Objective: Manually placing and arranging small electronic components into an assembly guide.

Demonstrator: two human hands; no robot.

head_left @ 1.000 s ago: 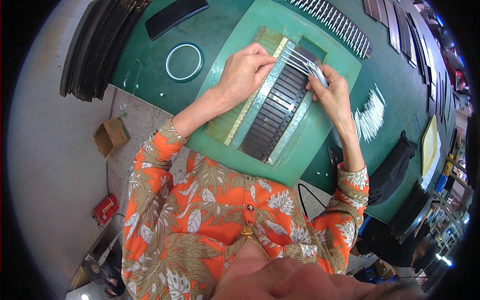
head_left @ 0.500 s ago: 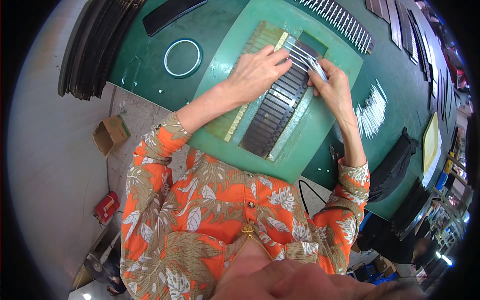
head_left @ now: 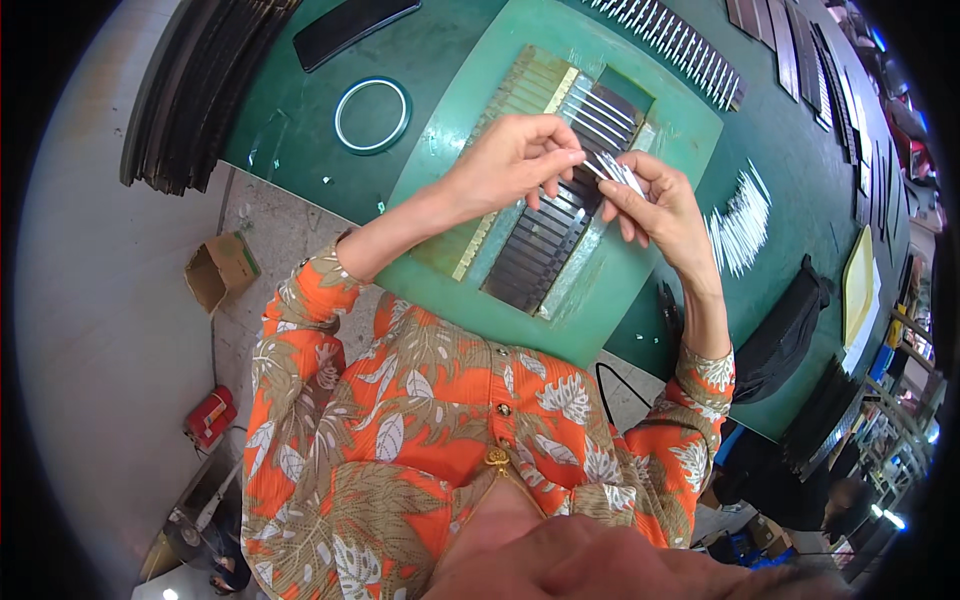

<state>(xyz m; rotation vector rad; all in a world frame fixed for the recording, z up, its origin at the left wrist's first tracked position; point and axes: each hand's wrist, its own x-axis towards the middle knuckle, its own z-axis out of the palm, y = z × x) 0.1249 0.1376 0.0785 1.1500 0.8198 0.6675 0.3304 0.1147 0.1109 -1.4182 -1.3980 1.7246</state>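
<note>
My right hand (head_left: 655, 205) holds a small bundle of thin silvery-white strips (head_left: 620, 172) between thumb and fingers. Left of it, my left hand (head_left: 515, 165) is closed in a pinch at the bundle's near-left end, apparently on one thin strip. Both hands hover over a dark slotted plate (head_left: 535, 255), which has a row of parallel grooves. Across its far end lie several silvery strips (head_left: 603, 112), side by side in the grooves. Fingers hide the plate's middle. A green board (head_left: 440, 160) carries the plate, with a pale yellow ruled strip (head_left: 470, 250) along the left side.
Loose white strips (head_left: 740, 222) lie in a pile to the right. A roll of tape (head_left: 340, 115) and a black phone (head_left: 355, 30) are at the left. Dark curved strips (head_left: 190, 100) are stacked far left. A black bag (head_left: 790, 330) and yellow tray (head_left: 858, 285) sit at the right.
Both hands have come nearer to me from the plate's far end, uncovering the strips laid there. My left hand has shifted from the plate to the bundle in my right hand.
</note>
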